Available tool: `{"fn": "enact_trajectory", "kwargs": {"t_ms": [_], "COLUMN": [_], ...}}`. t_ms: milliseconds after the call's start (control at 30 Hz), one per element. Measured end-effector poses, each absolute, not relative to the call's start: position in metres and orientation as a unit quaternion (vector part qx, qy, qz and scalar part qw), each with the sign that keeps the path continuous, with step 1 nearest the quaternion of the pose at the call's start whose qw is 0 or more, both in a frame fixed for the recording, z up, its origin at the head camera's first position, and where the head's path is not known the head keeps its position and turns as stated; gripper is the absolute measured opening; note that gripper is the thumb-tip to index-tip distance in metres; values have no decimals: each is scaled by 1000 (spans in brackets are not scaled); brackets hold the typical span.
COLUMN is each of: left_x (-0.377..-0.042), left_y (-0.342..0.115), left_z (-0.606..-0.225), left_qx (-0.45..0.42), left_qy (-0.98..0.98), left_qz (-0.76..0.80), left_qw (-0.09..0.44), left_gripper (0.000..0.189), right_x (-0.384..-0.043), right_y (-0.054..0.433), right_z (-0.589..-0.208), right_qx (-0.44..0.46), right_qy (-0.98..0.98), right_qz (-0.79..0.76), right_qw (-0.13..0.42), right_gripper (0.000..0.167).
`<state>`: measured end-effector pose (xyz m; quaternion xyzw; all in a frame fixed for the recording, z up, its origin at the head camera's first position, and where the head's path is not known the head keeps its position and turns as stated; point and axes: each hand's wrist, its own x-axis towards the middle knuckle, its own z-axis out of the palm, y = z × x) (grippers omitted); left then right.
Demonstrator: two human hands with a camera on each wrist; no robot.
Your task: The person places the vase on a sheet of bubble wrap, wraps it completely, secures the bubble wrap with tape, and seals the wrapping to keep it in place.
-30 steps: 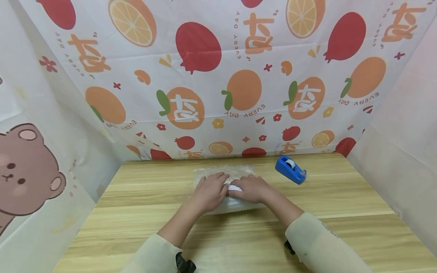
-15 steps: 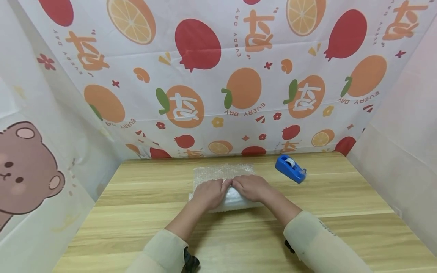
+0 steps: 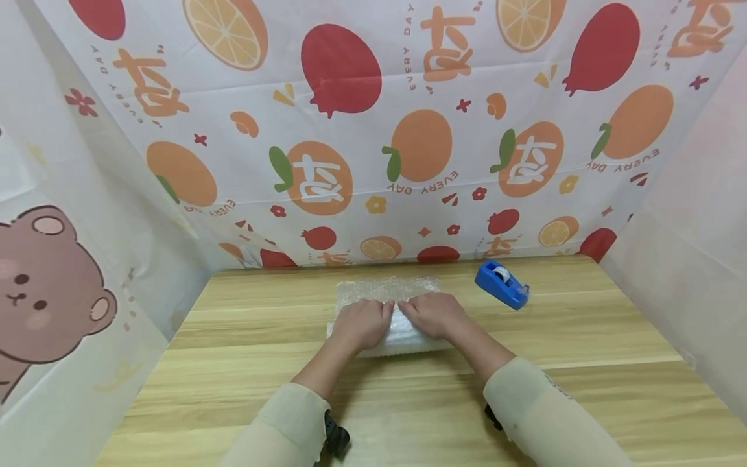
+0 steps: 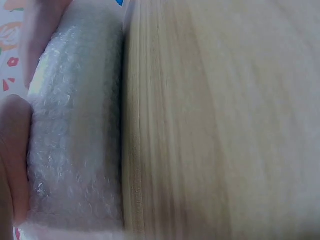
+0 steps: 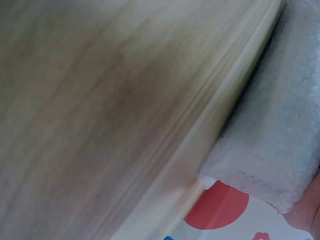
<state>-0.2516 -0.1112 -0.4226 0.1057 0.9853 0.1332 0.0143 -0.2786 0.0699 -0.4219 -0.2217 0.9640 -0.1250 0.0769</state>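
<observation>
A bundle of clear bubble wrap (image 3: 404,336) lies across the table, its near side rounded like a thick roll. Behind it a flat sheet of the same wrap (image 3: 388,287) spreads toward the back edge. My left hand (image 3: 362,323) grips the left part of the bundle, and my right hand (image 3: 433,314) grips the right part, thumbs close together on top. The left wrist view has the rounded bubble wrap (image 4: 75,125) beside the wood, with a thumb (image 4: 14,145) against it. In the right wrist view, the bundle's end (image 5: 260,170) shows. Whatever is inside stays hidden.
A blue tape dispenser (image 3: 502,284) with a roll of tape stands at the back right of the wooden table (image 3: 262,376). A fruit-patterned cloth (image 3: 373,143) hangs behind the table's back edge, with pale cloths along both sides.
The fingers that reached forward over the wrap a second ago are now curled over it. The pale strip between the hands is covered by rolled wrap. The thumbs have moved slightly apart.
</observation>
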Motion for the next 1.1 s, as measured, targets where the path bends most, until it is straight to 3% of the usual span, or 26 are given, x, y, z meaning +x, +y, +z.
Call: {"fn": "enact_trajectory", "kwargs": {"t_ms": [500,833,1100], "left_x": [-247,-248,-246], "left_y": [-115,-111,-111], "left_z": [-425,-427,-424], "left_qx": [150,121,142], "left_qy": [982,978,983], "left_qz": [116,157,113], "left_qw": [-8,57,18], "left_gripper": [62,67,65], "right_x": [-278,-279,-278], "right_y": [76,76,75], "right_z": [-425,-428,-428], "right_qx": [-266,-258,-267], "right_qy": [951,955,955], "right_qz": [-145,-126,-121], "right_qw": [59,78,49], "right_gripper": [52,57,54]}}
